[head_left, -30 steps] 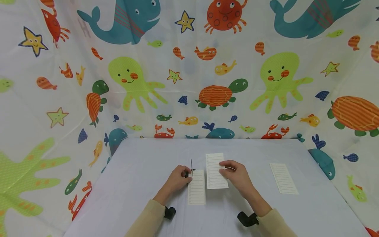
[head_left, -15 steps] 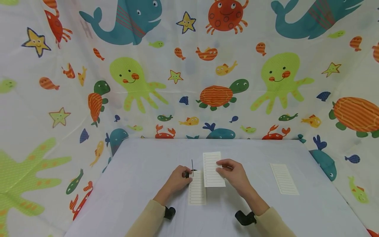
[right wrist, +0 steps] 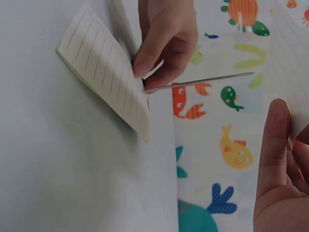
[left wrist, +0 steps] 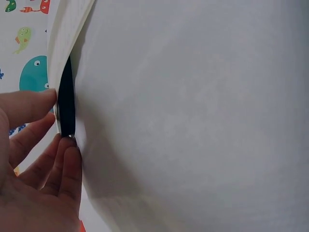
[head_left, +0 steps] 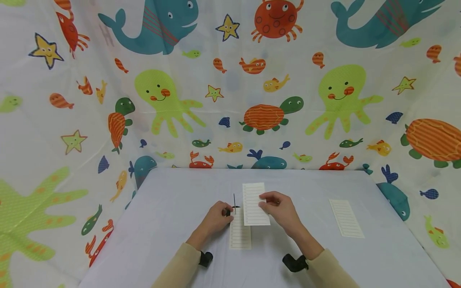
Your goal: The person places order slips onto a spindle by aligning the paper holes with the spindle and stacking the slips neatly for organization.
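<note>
Left of the table's middle, my left hand [head_left: 215, 218] pinches a paper spike by its base, together with the edge of a lined slip [head_left: 240, 236]. The thin metal needle [right wrist: 207, 81] rises past the slip and ends in a point. Its black base [left wrist: 67, 106] shows behind the slip in the left wrist view; the fingers partly cover it. My right hand [head_left: 282, 210] pinches a second lined slip [head_left: 254, 204] at its right edge, thumb against fingers. This slip hangs upright just right of the needle, apart from it, and overlaps the first slip in the head view.
A third lined slip [head_left: 346, 218] lies flat on the white table [head_left: 173, 192] at the right. Behind the table hangs a curtain [head_left: 223, 112] printed with sea animals. Black wrist cameras [head_left: 294, 263] are worn on both wrists.
My right hand has moved left, and slightly up, with its slip, bringing it nearer the needle. The left hand, the spike and the first slip have stayed almost still.
</note>
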